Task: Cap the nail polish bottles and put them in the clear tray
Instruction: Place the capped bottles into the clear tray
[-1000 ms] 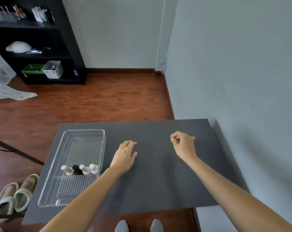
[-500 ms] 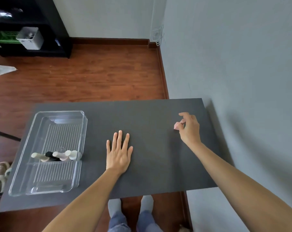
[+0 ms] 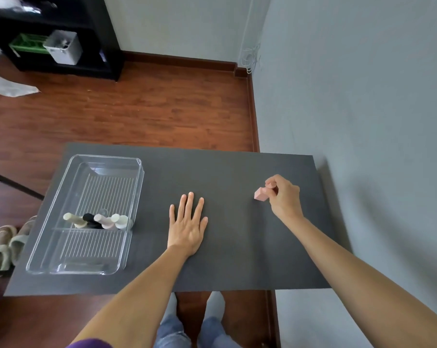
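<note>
A clear tray point(image 3: 49, 247) sits on the left part of the dark table point(image 3: 227, 172). Several capped nail polish bottles point(image 3: 97, 221) lie in a row across its middle: cream, black, pink and white. A pink nail polish bottle point(image 3: 260, 194) is at the right of the table, tilted, with its cap end hidden inside my right hand point(image 3: 284, 197), whose fingers curl round it. Whether the bottle touches the table I cannot tell. My left hand point(image 3: 187, 224) lies flat on the table with its fingers spread, between the tray and the pink bottle.
A grey wall point(image 3: 363, 96) runs along the table's right side. A black shelf unit point(image 3: 62, 33) with a white bin and a green basket stands at the far left on the wooden floor. Slippers point(image 3: 4, 242) lie left of the table.
My left hand has flattened onto the table with fingers spread. The pink bottle, hidden in my right fist a second ago, now shows below my fingers. The camera has tilted down.
</note>
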The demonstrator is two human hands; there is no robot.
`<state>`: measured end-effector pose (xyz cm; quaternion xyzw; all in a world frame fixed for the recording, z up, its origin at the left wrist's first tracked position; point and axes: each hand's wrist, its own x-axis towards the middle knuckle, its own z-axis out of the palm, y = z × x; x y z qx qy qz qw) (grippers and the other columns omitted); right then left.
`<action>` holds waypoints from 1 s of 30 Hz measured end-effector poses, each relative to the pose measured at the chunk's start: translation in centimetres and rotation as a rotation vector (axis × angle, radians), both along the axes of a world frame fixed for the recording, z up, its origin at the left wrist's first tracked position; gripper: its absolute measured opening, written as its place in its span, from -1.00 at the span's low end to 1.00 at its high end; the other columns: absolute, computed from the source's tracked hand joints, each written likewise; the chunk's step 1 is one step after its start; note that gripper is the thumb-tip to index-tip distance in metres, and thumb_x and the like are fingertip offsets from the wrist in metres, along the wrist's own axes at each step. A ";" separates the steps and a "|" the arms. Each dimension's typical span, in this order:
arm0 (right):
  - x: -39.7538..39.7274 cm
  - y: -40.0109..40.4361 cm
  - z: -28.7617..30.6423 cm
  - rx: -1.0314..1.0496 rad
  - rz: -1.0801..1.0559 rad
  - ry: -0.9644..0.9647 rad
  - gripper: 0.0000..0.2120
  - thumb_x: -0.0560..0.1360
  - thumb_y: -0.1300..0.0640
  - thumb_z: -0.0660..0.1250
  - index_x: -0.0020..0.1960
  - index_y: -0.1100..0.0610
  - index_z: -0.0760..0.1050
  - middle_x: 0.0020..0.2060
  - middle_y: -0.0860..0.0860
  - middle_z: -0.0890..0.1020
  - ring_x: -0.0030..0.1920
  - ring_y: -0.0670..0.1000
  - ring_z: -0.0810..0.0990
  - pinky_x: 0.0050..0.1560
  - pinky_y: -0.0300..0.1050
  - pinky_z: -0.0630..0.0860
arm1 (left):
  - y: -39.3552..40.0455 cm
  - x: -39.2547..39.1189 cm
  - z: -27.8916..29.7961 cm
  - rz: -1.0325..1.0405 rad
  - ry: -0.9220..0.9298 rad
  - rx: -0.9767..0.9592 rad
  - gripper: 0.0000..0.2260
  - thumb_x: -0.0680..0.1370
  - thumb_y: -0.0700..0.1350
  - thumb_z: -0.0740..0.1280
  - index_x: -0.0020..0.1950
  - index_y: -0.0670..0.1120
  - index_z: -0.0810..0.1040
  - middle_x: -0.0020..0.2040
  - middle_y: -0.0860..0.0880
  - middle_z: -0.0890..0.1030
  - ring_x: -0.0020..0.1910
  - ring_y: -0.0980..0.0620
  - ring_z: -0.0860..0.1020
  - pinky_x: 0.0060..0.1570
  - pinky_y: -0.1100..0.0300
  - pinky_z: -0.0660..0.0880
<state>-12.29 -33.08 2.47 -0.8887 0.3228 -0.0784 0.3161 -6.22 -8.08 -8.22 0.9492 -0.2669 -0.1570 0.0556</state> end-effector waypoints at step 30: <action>18.7 31.7 5.4 0.100 0.656 -0.090 -0.88 0.44 0.16 0.45 -0.12 0.22 0.66 -0.27 -0.03 0.64 -0.16 0.01 0.59 -0.15 -0.21 0.41 | 26.6 -1.8 5.3 0.448 -0.129 -0.099 -0.36 0.64 0.20 -0.24 0.47 -0.08 0.38 0.55 -0.15 0.25 0.56 -0.18 0.04 0.44 -0.32 0.10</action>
